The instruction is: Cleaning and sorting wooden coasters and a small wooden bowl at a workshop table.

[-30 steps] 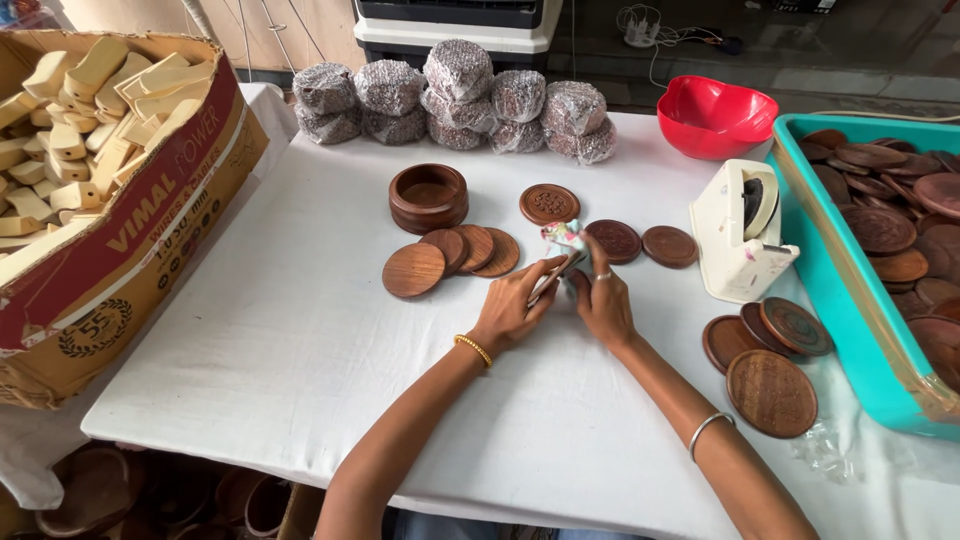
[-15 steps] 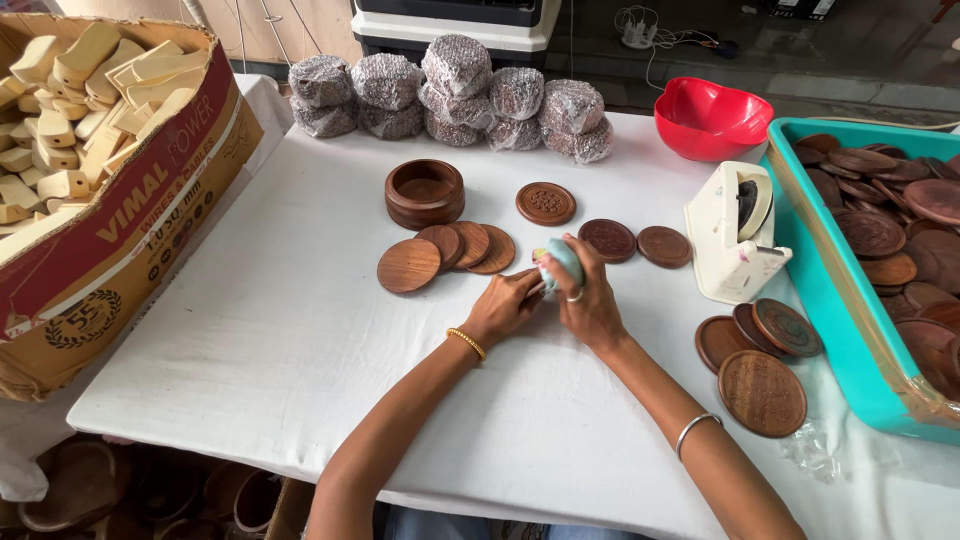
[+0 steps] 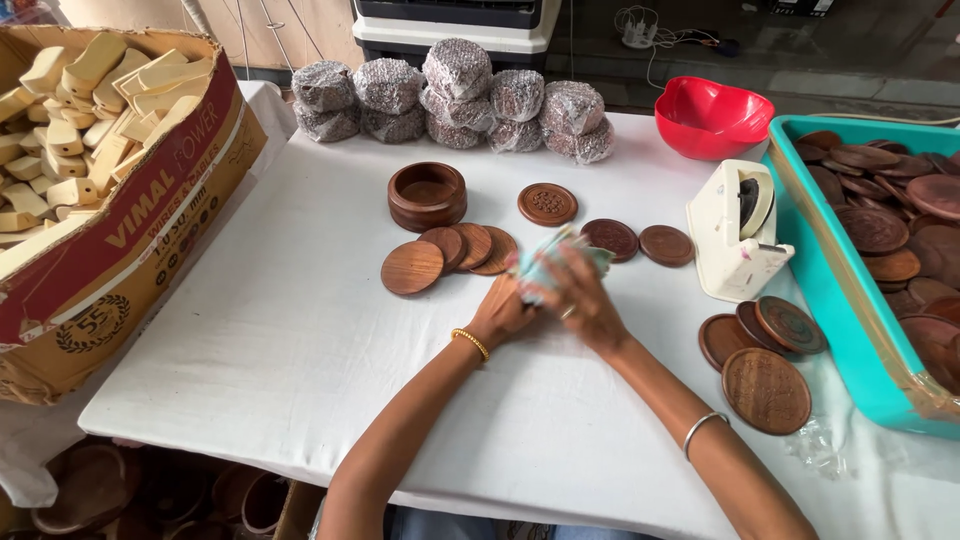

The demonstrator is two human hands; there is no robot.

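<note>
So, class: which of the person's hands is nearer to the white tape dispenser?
Right. The right hand is just left of the white tape dispenser; the left hand lies farther left, beside the overlapping round wooden coasters.

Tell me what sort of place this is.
Probably a small handicraft packing bench. Round wooden coasters lie fanned on a cloth-covered table, more fill a teal crate, wrapped bundles are stacked at the back, and a tape dispenser stands ready.

One head-worn camera looks steeply down, fairly near, over the table (image 3: pixel 300 330), hands probably blurred.
</note>
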